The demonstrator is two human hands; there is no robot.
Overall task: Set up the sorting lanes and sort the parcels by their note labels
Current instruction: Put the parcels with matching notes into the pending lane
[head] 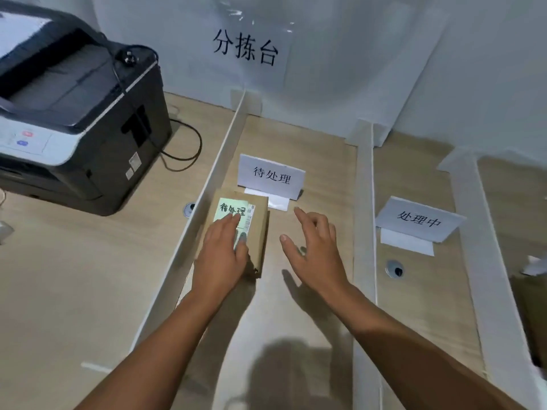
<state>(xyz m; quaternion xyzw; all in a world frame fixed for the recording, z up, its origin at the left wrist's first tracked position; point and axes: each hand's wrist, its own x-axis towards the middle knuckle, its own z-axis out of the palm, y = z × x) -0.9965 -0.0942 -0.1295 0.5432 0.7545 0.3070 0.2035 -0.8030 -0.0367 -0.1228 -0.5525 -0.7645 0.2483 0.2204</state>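
Observation:
A brown parcel (257, 232) lies flat in the left lane, with a pale green note (229, 207) reading 待处理 on its top. My left hand (222, 255) rests flat on the parcel, fingers straight over the note's lower part. My right hand (313, 250) hovers open just right of the parcel, fingers spread, holding nothing. Behind the parcel stands a white tent card (270, 176) marked 待处理. A second card (418, 220) marked 处理中 stands in the lane to the right.
White divider strips (219, 161) (364, 202) (485, 232) split the wooden table into lanes. A black printer (74, 113) sits at the back left with a cable. A wall sign (245, 48) reads 分拣台. Another brown parcel (532, 306) shows at the right edge.

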